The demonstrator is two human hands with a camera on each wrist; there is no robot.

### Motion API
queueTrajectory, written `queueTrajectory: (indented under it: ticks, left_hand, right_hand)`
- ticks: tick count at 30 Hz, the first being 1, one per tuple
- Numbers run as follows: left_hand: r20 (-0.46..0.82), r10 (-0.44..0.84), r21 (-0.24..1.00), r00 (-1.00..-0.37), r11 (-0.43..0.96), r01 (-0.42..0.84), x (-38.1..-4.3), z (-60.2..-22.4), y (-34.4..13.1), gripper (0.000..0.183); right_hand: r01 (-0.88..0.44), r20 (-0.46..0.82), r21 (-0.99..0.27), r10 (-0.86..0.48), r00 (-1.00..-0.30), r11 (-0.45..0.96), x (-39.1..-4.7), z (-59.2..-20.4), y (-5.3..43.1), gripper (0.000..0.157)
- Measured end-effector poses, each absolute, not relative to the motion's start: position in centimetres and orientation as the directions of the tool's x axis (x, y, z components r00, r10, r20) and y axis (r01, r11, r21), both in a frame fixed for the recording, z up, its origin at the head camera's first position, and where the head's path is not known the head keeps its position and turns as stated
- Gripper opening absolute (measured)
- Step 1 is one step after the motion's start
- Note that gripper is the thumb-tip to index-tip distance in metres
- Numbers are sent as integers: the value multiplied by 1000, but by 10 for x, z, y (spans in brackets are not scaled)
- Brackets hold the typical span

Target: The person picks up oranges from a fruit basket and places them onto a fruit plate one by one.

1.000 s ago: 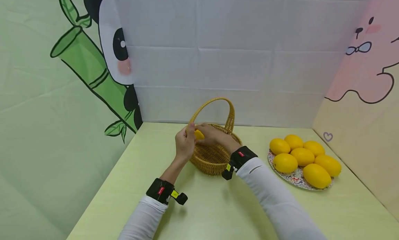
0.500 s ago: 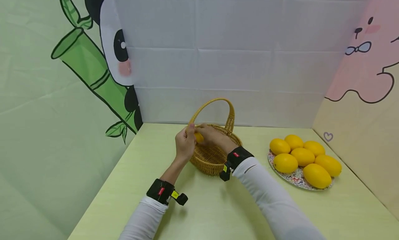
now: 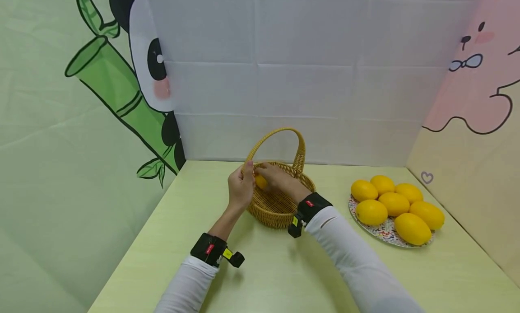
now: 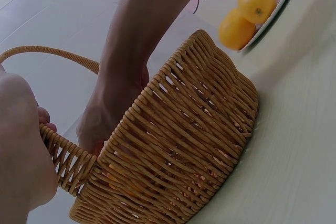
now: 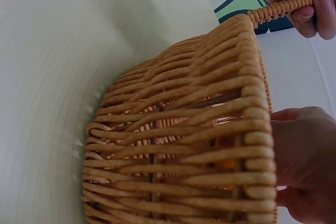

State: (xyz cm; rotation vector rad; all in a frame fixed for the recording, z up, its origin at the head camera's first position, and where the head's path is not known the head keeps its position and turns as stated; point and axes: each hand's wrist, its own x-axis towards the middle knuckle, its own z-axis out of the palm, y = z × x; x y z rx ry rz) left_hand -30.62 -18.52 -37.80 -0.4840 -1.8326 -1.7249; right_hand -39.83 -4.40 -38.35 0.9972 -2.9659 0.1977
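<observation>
A round wicker basket [image 3: 276, 218] with a tall arched handle stands on the table. My left hand [image 3: 240, 187] grips the handle near its left base; in the right wrist view its fingers [image 5: 325, 14] curl round the handle. Reaching over the rim into the basket, my right hand [image 3: 277, 176] holds a yellow lemon [image 3: 261, 182] near the left inner wall. Through the weave in the left wrist view, some yellow [image 4: 126, 179] shows low inside. The wicker wall hides most of the right fingers in both wrist views.
To the right, a patterned plate [image 3: 383, 234] bears several lemons [image 3: 394, 204]. Behind the pale table [image 3: 260, 268] hangs a white cloth backdrop [image 3: 308, 78], with printed cartoon sheets on either side.
My right hand has shifted slightly left and lower into the basket, and the lemon has sunk with it. The left hand keeps its grip on the handle.
</observation>
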Motion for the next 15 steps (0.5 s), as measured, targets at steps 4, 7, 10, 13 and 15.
queueTrajectory:
  ticks: [4,7,10,13,15]
  left_hand:
    - [627,-123,779,-769,99,619,-307,-378,-183,53]
    - [624,-126,782,-772,99,616,-307,-378,-182,52]
    - [620,-129,784,-774,108,611,-315,-386,-182,51]
    - [613,-132,790,-779,123,600,-325,-395,-182,51]
    - [608,-132,794,-783,126,595,-331,-400,-182,51]
  right_hand:
    - [-611,49,-112,-610,-791,784,-399,-385,-39,58]
    - [-613,31,-97,-613,-789,784,-398,-385,-35,63]
    - [-625,28,-96,-626,-779,774,-397,-385,-31,65]
    - [-642,52,-117,-641,-766,757,-395,-384,-27,65]
    - [-651,64,-135,-649,-758,747,-393,-383,-23,66]
